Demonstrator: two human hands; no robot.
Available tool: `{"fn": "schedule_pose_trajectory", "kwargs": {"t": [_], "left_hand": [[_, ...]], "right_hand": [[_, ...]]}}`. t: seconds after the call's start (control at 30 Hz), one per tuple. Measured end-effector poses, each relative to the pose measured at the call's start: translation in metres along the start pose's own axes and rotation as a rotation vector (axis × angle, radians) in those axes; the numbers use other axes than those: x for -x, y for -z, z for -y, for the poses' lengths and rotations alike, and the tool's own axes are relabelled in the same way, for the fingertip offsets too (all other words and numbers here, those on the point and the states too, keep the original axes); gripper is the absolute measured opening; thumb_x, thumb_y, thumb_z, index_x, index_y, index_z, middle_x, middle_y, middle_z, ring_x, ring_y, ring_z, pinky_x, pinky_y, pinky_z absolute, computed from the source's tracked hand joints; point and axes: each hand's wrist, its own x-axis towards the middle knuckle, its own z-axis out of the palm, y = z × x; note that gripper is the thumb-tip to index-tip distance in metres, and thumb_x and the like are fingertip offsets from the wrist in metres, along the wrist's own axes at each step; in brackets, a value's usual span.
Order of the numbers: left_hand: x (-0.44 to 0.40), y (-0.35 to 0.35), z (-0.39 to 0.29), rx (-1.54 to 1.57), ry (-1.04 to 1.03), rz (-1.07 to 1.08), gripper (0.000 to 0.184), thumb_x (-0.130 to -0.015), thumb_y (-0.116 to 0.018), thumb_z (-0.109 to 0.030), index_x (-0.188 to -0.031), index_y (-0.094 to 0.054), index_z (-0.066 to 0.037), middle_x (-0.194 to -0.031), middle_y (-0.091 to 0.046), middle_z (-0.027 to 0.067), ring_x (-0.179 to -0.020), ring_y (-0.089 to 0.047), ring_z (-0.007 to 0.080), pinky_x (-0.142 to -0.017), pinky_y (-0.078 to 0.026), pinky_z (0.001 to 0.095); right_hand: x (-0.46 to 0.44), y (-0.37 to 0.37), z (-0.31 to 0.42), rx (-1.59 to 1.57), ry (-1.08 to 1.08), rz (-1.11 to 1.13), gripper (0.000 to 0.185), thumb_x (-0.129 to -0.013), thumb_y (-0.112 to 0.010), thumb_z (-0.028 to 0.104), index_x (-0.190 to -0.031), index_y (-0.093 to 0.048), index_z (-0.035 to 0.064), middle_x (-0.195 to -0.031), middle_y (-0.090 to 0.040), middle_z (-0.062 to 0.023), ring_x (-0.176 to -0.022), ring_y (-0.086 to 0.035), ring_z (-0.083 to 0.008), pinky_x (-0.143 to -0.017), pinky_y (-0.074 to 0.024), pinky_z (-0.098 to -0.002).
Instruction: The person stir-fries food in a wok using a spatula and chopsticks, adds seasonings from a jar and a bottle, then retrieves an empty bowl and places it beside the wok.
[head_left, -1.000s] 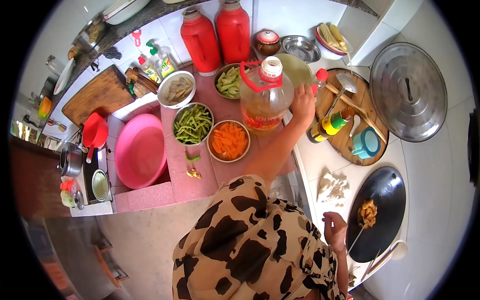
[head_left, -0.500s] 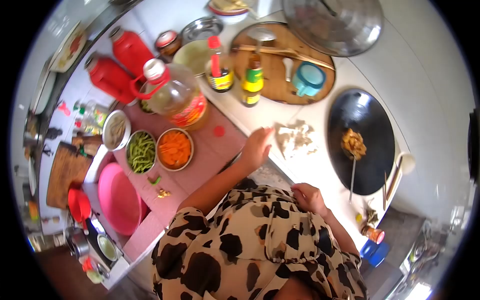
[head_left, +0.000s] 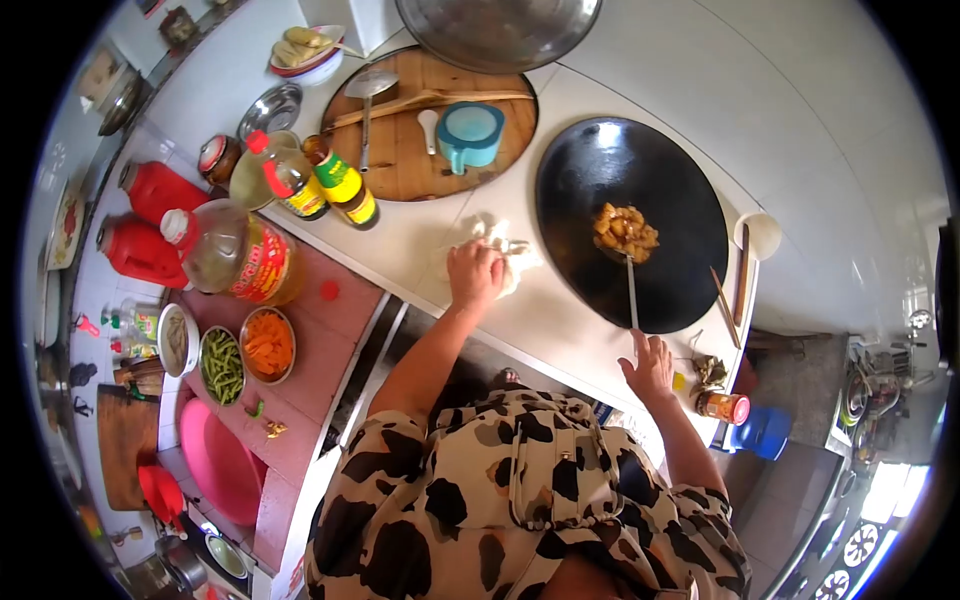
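Note:
My left hand (head_left: 475, 275) is on a crumpled white cloth (head_left: 515, 262) on the white counter, its fingers bunched around part of it. Fingers spread, my right hand (head_left: 650, 370) is at the near end of a metal ladle's handle (head_left: 632, 292), not closed around it. The ladle rests in a black wok (head_left: 675, 190), its head among brown cooked pieces (head_left: 625, 235). Left of the cloth stand a red-capped sauce bottle (head_left: 290, 178) and a dark bottle with a green and yellow label (head_left: 342, 185).
A round wooden board (head_left: 400, 175) holds a skimmer, a spoon and a teal lidded container (head_left: 470, 135). On the pink counter (head_left: 315, 345) are a large oil jug (head_left: 235, 250), carrots (head_left: 268, 345) and green beans (head_left: 222, 367). A red-lidded jar (head_left: 722, 406) is at the right edge.
The view has swung right towards the wok. My left hand has gone from the red-capped bottle to the cloth. My right hand has reached out to the ladle handle, its fingers opened.

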Motion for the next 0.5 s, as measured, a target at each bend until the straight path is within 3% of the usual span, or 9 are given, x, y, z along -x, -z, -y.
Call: {"fn": "schedule_pose_trajectory", "kwargs": {"t": [0.13, 0.17, 0.27, 0.3, 0.5], "left_hand": [[0.003, 0.004, -0.007, -0.048, 0.015, -0.066, 0.022, -0.073, -0.068, -0.017, -0.093, -0.060, -0.013, -0.110, -0.061, 0.0101, -0.104, -0.056, 0.0298, -0.090, -0.038, 0.0478], [0.003, 0.004, -0.007, -0.056, 0.016, -0.055, 0.021, -0.073, -0.068, -0.019, -0.092, -0.060, -0.014, -0.110, -0.061, 0.0102, -0.104, -0.055, 0.0302, -0.091, -0.038, 0.0485], [0.008, 0.003, -0.006, -0.088, 0.025, -0.018, 0.023, -0.074, -0.066, -0.020, -0.095, -0.062, -0.013, -0.113, -0.061, 0.0114, -0.106, -0.056, 0.0306, -0.094, -0.038, 0.0474], [0.008, 0.004, -0.007, -0.090, 0.023, -0.022, 0.023, -0.074, -0.066, -0.020, -0.096, -0.062, -0.013, -0.113, -0.061, 0.0114, -0.105, -0.056, 0.0305, -0.093, -0.038, 0.0471], [0.003, 0.009, -0.012, -0.078, 0.035, 0.008, 0.024, -0.073, -0.065, -0.017, -0.097, -0.062, -0.012, -0.112, -0.062, 0.0105, -0.104, -0.057, 0.0292, -0.091, -0.039, 0.0445]], "right_hand": [[-0.015, -0.018, -0.040, -0.091, 0.026, 0.287, 0.058, -0.079, -0.071, 0.024, -0.131, -0.046, 0.0167, -0.094, -0.060, -0.0127, -0.092, -0.060, -0.0328, -0.081, -0.0473, -0.0467], [-0.016, -0.031, -0.047, -0.032, 0.114, 0.182, 0.046, -0.081, -0.068, 0.022, -0.124, -0.052, 0.0156, -0.086, -0.061, -0.0119, -0.084, -0.062, -0.0324, -0.078, -0.0489, -0.0460], [-0.029, -0.044, -0.055, -0.106, 0.253, -0.030, 0.031, -0.082, -0.067, 0.020, -0.112, -0.059, 0.0154, -0.085, -0.061, -0.0103, -0.083, -0.062, -0.0310, -0.073, -0.0504, -0.0450], [-0.037, -0.036, -0.049, -0.184, 0.290, -0.156, 0.019, -0.082, -0.065, 0.019, -0.101, -0.063, 0.0155, -0.084, -0.060, -0.0089, -0.080, -0.062, -0.0298, -0.070, -0.0508, -0.0436], [-0.104, -0.014, -0.061, 0.016, 0.467, -0.121, 0.008, -0.082, -0.065, 0.019, -0.088, -0.063, 0.0154, -0.080, -0.059, -0.0084, -0.070, -0.062, -0.0296, -0.064, -0.0505, -0.0418]]}}
